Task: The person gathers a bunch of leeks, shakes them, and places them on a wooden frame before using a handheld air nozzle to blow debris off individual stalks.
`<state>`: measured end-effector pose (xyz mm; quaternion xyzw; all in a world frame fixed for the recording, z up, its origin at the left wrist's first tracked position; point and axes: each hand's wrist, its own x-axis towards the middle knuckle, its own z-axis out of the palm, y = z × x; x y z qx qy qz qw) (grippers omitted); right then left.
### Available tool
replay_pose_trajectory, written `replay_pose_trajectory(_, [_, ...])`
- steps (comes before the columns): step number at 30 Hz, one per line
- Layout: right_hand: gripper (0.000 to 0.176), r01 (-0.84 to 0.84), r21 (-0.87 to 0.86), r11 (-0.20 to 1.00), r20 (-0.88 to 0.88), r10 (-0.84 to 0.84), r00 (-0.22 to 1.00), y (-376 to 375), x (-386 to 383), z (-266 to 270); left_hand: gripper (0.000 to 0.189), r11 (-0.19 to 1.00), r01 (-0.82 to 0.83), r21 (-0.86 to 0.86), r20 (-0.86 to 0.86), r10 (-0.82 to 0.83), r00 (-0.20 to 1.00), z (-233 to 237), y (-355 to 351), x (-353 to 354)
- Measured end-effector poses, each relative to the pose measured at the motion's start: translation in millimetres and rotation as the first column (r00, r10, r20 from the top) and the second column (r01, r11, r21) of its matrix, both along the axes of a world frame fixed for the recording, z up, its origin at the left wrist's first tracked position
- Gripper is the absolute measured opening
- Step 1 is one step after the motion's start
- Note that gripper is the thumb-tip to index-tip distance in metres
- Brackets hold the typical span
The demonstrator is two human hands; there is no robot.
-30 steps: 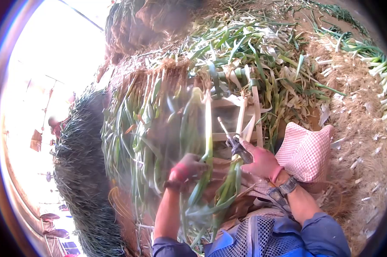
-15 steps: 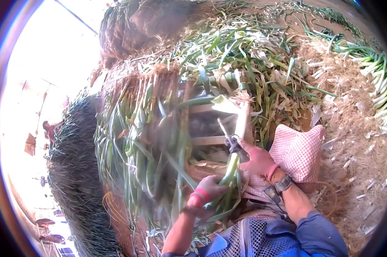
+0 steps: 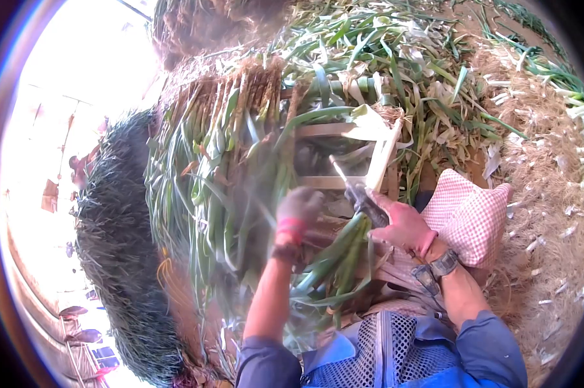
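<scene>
My left hand [image 3: 298, 210], in a grey glove with a pink cuff, is smeared by motion beside the green stalks; its fingers are unclear. My right hand [image 3: 405, 226], in a pink glove, is closed around a dark tool [image 3: 368, 205] with a thin pale tip pointing up and away. Below the tool, a bunch of green leaves [image 3: 340, 258] lies across my lap. A row of long green onions [image 3: 208, 168], roots at the far end, lies left of a pale wooden frame [image 3: 384, 155].
A pink checked cushion [image 3: 468, 216] sits at my right. Cut leaves [image 3: 408, 77] are heaped beyond the frame. Roots and scraps [image 3: 544, 194] cover the right ground. A dark green stack [image 3: 120, 246] stands at the left. A person [image 3: 81, 169] is at the far left.
My left hand has come off the leaves over my lap and moved forward. My right hand still holds the tool. The whole view has shifted a little.
</scene>
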<state>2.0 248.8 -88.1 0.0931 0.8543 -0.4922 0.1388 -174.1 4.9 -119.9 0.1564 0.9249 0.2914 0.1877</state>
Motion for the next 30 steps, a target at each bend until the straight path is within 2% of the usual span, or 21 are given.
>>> replay_pose_trajectory(2, [0.098,0.066,0.022,0.998,0.043,-0.067,0.997,-4.9,-10.1,2.9,0.036,0.93,-0.121,-0.347,-0.295,0.014,0.955,8.1,-2.9,-19.4])
replay_pose_trajectory(4, [0.098,0.027,0.019,0.999,0.024,-0.028,0.999,-13.6,-14.7,1.0,0.041,0.91,-0.165,-0.381,-0.345,0.025,0.938,2.8,-10.3,-36.2])
replay_pose_trajectory(6, [0.098,-0.114,-0.033,0.993,-0.173,0.107,0.979,-25.4,-19.2,-12.5,0.045,0.878,-0.193,-0.437,-0.408,-0.002,0.913,0.2,-11.7,-48.4])
replay_pose_trajectory(7, [0.098,-0.12,-0.051,0.991,-0.011,0.12,0.993,-27.5,-29.6,7.1,0.047,0.882,-0.198,-0.429,-0.335,0.049,0.941,0.4,-8.9,-54.1])
replay_pose_trajectory(8, [0.098,-0.123,-0.052,0.991,-0.007,0.123,0.992,-29.5,-41.4,19.1,0.047,0.881,-0.199,-0.43,-0.331,0.051,0.942,-2.1,-8.5,-60.6])
replay_pose_trajectory(10, [0.098,-0.078,-0.03,0.997,0.229,0.082,0.97,-31.0,-60.6,31.9,0.048,0.893,-0.2,-0.403,-0.248,0.104,0.963,-6.1,-8.6,-73.3])
replay_pose_trajectory(11, [0.097,-0.096,0.038,0.995,0.016,0.095,0.995,-38.2,-60.6,11.8,0.047,0.892,-0.209,-0.401,-0.255,0.111,0.961,-7.1,-9.3,-77.3])
replay_pose_trajectory(12, [0.097,-0.097,0.036,0.995,0.018,0.097,0.995,-40.1,-64.2,5.3,0.047,0.891,-0.209,-0.403,-0.253,0.112,0.961,-8.1,-11.2,-81.3])
replay_pose_trajectory(14, [0.097,-0.182,0.002,0.983,0.092,0.181,0.979,-48.9,-82.0,13.0,0.05,0.878,-0.168,-0.448,-0.083,0.146,0.986,-0.1,-11.1,-85.7])
replay_pose_trajectory(15, [0.096,-0.137,0.026,0.99,0.099,0.134,0.986,-51.7,-91.3,14.2,0.05,0.877,-0.17,-0.449,-0.082,0.149,0.985,-0.1,-11.7,-86.5])
replay_pose_trajectory(20, [0.093,-0.191,-0.023,0.981,0.192,0.192,0.962,-66.2,-115.2,-2.1,0.059,0.893,-0.216,-0.394,0.003,0.236,0.972,3.2,-12.8,-85.1])
replay_pose_trajectory(22, [0.091,-0.129,0.082,0.988,0.094,0.121,0.988,-70.1,-130.3,-12.7,0.057,0.891,-0.21,-0.402,-0.015,0.223,0.975,-2.7,-10.5,-85.8])
replay_pose_trajectory(23, [0.092,-0.079,0.124,0.989,0.036,0.075,0.997,-69.7,-140.1,-16.5,0.056,0.871,-0.209,-0.445,-0.095,0.186,0.978,-7.8,-10.3,-85.3])
replay_pose_trajectory(25, [0.092,-0.071,0.1,0.992,0.098,0.062,0.993,-63.7,-161.5,-11.6,0.056,0.854,-0.198,-0.481,-0.218,0.103,0.971,-19.5,-15.3,-85.0])
replay_pose_trajectory(26, [0.092,-0.061,0.079,0.995,0.157,0.048,0.986,-59.3,-173.4,-7.2,0.056,0.854,-0.197,-0.48,-0.219,0.101,0.971,-18.9,-15.6,-84.0])
replay_pose_trajectory(28, [0.096,-0.051,0.143,0.988,0.091,0.038,0.995,-54.5,-195.7,-16.8,0.057,0.856,-0.197,-0.477,-0.214,0.104,0.971,-18.5,-14.3,-82.9])
replay_pose_trajectory(30, [0.091,0.003,0.136,0.991,0.169,-0.026,0.985,-48.6,-217.9,-2.5,0.058,0.847,-0.179,-0.5,-0.192,0.093,0.977,-21.9,-13.6,-88.1])
